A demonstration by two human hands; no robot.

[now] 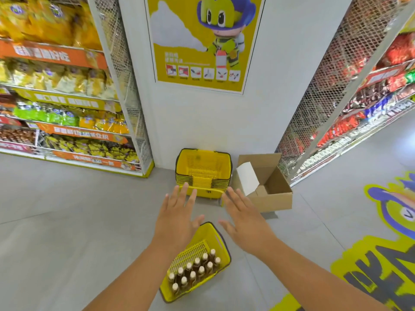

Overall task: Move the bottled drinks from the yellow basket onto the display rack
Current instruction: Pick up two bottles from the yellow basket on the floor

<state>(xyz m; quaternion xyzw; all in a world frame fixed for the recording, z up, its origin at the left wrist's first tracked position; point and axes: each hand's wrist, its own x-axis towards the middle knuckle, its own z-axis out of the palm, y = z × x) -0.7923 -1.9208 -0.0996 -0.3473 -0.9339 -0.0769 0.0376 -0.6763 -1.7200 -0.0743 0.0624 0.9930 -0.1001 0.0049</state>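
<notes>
On the left, a shelf rack [67, 90] holds yellow, green and brown snack bags behind orange and yellow price strips; the print on them is too blurred to read. A white wall [280, 86] stands behind, bearing a yellow poster [199, 41] of a cartoon figure in a blue helmet above a row of 6 small pictograms, its writing unreadable. The floor [67, 209] is pale grey tile.

The left hand [177, 218] is held out flat, fingers spread, gripping nothing. Beyond its fingertips a stack of yellow baskets [203, 173] sits against the wall. Below and between the forearms, on the floor, lies the yellow basket [199, 261] with about 12 bottled drinks [195, 270] standing upright in 2 rows, pale caps up, brown contents. No bottle label shows.

The right hand [244, 221] is likewise flat with fingers spread, holding nothing. Just right of the stack, an open cardboard box [267, 187] holds a white sheet. Further right, a mesh-sided rack [336, 97] carries red, green and blue packets. A yellow, blue and black floor decal [386, 243] shows large letters, cut off by the edge.
</notes>
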